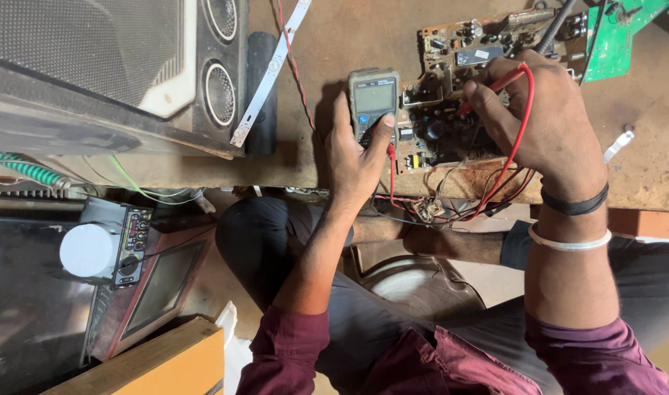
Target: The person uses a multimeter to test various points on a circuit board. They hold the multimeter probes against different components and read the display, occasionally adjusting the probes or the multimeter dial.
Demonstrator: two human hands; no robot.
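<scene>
Multimeter (pixel 373 102) sits upper centre of frame on the workbench (pixel 327 44), left hand (pixel 353 150) wrapped round its lower body, thumb on the dial, steadying it so the screen faces up. Right hand (pixel 543 121), upper right, pinches the red probe (pixel 488 89) tip-down onto the brown circuit board (pixel 451 110) just right of the meter.

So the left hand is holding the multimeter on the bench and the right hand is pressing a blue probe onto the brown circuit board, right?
Not quite: the probe is red, not blue. The head view shows the right hand pressing a red probe onto the brown circuit board, its red lead looping over the hand. The left hand does hold the multimeter on the bench.
</scene>
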